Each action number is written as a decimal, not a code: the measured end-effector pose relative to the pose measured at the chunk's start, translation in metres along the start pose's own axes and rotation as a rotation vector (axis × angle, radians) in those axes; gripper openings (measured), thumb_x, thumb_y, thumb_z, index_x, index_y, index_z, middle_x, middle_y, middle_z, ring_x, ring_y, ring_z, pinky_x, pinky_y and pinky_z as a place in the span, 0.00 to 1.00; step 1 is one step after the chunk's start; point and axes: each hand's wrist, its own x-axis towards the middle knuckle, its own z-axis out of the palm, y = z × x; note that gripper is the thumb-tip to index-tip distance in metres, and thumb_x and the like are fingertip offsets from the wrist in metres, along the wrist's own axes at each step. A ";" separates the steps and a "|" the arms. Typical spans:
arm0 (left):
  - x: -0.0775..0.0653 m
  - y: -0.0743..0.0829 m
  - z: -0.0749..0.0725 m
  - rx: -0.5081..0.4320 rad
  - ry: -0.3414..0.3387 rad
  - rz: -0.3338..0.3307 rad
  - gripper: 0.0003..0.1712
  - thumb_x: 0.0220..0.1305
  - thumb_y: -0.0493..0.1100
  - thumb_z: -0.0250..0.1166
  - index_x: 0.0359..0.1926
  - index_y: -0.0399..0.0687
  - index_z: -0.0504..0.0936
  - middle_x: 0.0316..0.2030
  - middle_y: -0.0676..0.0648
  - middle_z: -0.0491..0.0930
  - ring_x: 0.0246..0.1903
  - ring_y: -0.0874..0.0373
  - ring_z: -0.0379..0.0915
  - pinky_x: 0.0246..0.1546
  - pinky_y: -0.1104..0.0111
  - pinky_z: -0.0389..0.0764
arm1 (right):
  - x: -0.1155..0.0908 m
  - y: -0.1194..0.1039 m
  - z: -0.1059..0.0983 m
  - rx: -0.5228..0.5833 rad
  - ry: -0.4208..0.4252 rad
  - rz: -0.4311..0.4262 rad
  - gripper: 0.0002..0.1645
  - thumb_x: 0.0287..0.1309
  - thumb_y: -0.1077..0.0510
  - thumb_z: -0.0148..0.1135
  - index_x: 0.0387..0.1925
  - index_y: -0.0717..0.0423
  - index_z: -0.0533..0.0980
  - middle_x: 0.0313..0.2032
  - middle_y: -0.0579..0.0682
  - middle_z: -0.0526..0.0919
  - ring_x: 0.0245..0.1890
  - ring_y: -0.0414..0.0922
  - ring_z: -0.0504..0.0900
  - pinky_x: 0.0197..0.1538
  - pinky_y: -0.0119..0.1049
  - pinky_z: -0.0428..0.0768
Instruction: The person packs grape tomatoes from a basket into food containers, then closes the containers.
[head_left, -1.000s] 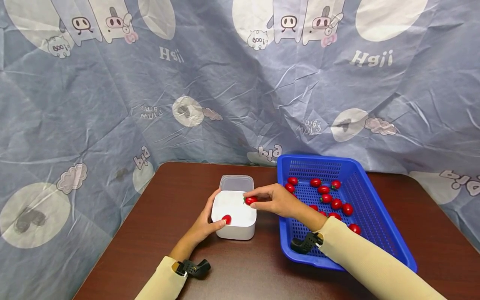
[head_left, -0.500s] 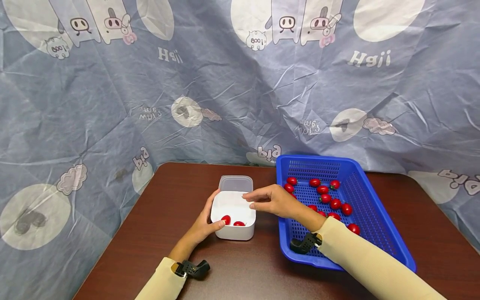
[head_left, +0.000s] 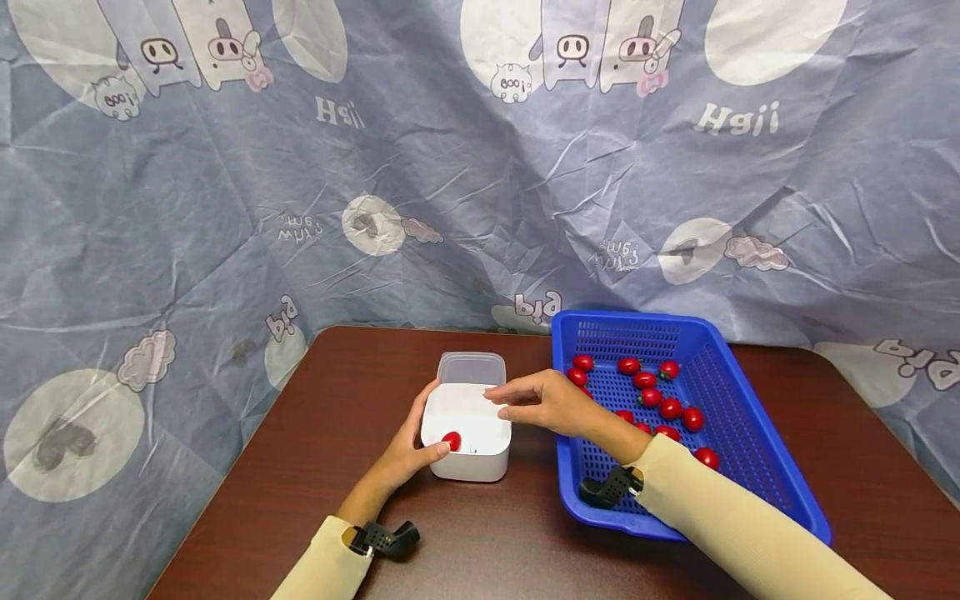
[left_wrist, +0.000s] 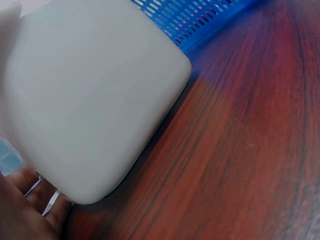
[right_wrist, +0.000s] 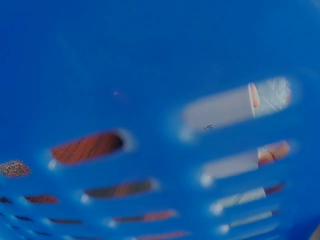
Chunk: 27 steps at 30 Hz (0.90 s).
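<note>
My left hand (head_left: 408, 446) grips the left side of a white square box (head_left: 469, 468), its thumb over the near rim. Beside that thumb, inside the box, shows a red cherry tomato (head_left: 451, 441). A tiny dark stem tip peeks over the near wall; whatever it belongs to is hidden. Over the box's right rim hovers my right hand (head_left: 551, 404), thumb and fingers apart with nothing between them. The left wrist view shows the box's smooth outer wall (left_wrist: 95, 100) with curled fingers (left_wrist: 42, 200) at its lower left.
To the right stands a blue slotted basket (head_left: 637, 523) holding several cherry tomatoes (head_left: 670, 407); its wall (right_wrist: 150, 60) fills the right wrist view. A translucent lid or tub (head_left: 472, 367) lies behind the box. A patterned cloth (head_left: 420, 167) hangs behind the brown table (head_left: 300, 467).
My right hand has let go of a cherry tomato. It dropped into the box, rolled to the near wall and is now out of sight. My left hand stays in place.
</note>
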 end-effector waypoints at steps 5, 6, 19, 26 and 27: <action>0.000 0.001 0.000 0.010 0.000 0.007 0.53 0.56 0.40 0.67 0.76 0.57 0.44 0.69 0.41 0.54 0.60 0.49 0.59 0.52 0.62 0.73 | 0.001 0.001 0.000 -0.021 0.001 -0.002 0.17 0.57 0.69 0.64 0.49 0.72 0.79 0.47 0.64 0.82 0.50 0.59 0.81 0.50 0.54 0.76; 0.000 0.001 0.000 0.008 -0.001 0.006 0.53 0.56 0.40 0.67 0.76 0.57 0.44 0.69 0.41 0.54 0.60 0.49 0.59 0.52 0.62 0.73 | 0.001 0.002 0.000 -0.022 0.004 -0.003 0.17 0.57 0.69 0.64 0.49 0.72 0.79 0.47 0.64 0.82 0.50 0.59 0.81 0.50 0.54 0.77; 0.000 0.002 0.001 0.025 -0.001 -0.012 0.53 0.56 0.40 0.66 0.76 0.59 0.45 0.70 0.41 0.53 0.63 0.41 0.56 0.56 0.58 0.70 | 0.001 0.035 -0.016 0.189 0.085 0.068 0.21 0.58 0.62 0.66 0.53 0.64 0.79 0.49 0.57 0.83 0.50 0.55 0.81 0.48 0.35 0.80; -0.001 0.002 0.000 0.055 0.016 -0.017 0.53 0.56 0.40 0.66 0.76 0.61 0.46 0.70 0.44 0.54 0.63 0.47 0.56 0.58 0.61 0.67 | -0.005 0.036 -0.034 0.152 0.157 0.088 0.20 0.57 0.59 0.68 0.52 0.59 0.80 0.48 0.53 0.84 0.50 0.51 0.82 0.48 0.35 0.79; -0.001 0.002 0.000 0.058 0.016 -0.019 0.53 0.56 0.40 0.66 0.75 0.61 0.46 0.70 0.44 0.54 0.63 0.47 0.56 0.58 0.61 0.67 | -0.006 0.037 -0.037 0.136 0.168 0.093 0.20 0.56 0.58 0.68 0.52 0.59 0.80 0.48 0.53 0.84 0.50 0.49 0.82 0.48 0.35 0.80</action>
